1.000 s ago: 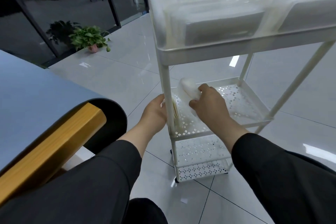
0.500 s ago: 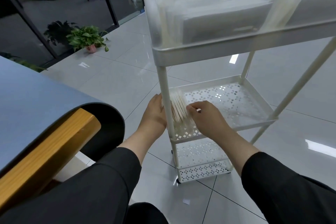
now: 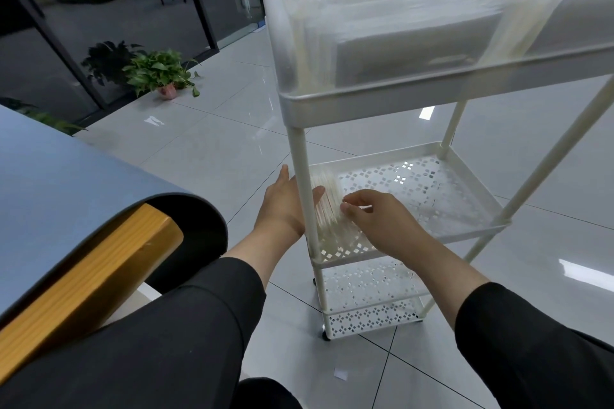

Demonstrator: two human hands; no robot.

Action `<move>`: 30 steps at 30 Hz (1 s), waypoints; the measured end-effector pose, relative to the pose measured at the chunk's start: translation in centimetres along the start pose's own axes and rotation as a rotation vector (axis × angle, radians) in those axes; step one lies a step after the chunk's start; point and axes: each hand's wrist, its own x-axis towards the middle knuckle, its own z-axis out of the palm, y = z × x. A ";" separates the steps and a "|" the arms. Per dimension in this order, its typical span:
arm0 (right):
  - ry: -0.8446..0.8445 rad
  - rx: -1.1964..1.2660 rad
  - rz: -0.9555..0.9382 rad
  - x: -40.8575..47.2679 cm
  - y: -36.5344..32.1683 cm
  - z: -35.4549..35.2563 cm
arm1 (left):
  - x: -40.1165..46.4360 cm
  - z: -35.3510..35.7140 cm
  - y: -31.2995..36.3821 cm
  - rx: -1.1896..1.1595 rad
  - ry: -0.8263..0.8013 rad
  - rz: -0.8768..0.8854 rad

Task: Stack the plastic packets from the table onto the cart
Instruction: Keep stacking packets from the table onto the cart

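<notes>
A white three-tier cart (image 3: pixel 382 106) stands in front of me. Its top tray is packed with upright rows of clear plastic packets (image 3: pixel 415 26). A small bunch of packets (image 3: pixel 327 206) stands on edge at the left end of the perforated middle shelf (image 3: pixel 432 196). My left hand (image 3: pixel 282 202) is flat with straight fingers, partly behind the cart's front post, resting against the bunch's left side. My right hand (image 3: pixel 372 216) touches the bunch's right side with bent fingertips.
A blue-topped table (image 3: pixel 66 183) with a wooden leg sits at my left. The lowest shelf (image 3: pixel 368 319) of the cart is bare. A potted plant (image 3: pixel 159 76) stands by dark glass doors on the glossy tiled floor. Stools stand far behind the cart.
The packets that my right hand carried down a second ago now stand on the middle shelf. My left fingers have straightened, and the right fingers have loosened to the bunch's side.
</notes>
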 end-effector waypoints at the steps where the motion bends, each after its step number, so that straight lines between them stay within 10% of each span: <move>1: -0.005 -0.004 0.000 0.1 0.0 0.0 | 0.2 0.0 0.0 -0.037 -0.005 -0.027; 13: -0.030 -0.042 -0.018 0.0 0.2 0.0 | -0.2 -0.5 -2.8 0.145 -0.113 0.153; 30: -0.099 -0.097 -0.130 -1.9 1.1 -1.6 | -3.0 -0.8 -1.6 -0.231 0.031 0.011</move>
